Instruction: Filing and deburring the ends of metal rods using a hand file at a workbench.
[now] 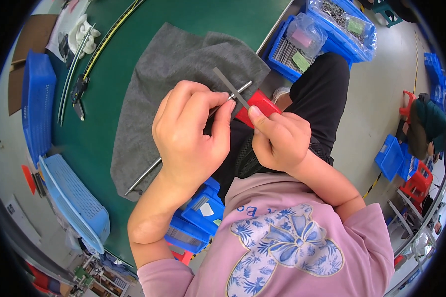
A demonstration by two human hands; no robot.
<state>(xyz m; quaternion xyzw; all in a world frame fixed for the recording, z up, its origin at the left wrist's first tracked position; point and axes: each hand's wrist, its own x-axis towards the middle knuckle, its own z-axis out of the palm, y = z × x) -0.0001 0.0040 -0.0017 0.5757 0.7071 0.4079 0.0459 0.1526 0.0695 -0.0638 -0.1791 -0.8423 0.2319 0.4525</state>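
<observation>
My left hand [191, 128] is closed, thumb and forefinger pinching a slim shiny metal rod [144, 174] near its far end. The rod runs on behind the hand and wrist, and its other end lies over the grey cloth [166, 74]. In my closed right hand [281, 136] is a thin, flat, file-like metal strip [226, 81], with the thumb laid along it. This strip crosses the rod close to the rod's tip, just beyond the left fingertips. Behind the right fingers shows a red piece [263, 105]; I cannot tell what it belongs to.
A green table [101, 128] lies under the cloth. On its left are a calliper [78, 90], thin rods [67, 94], a white glove [82, 35] and blue baskets [77, 200]. Blue bins [285, 52] of metal parts stand at the far right, beside my knee.
</observation>
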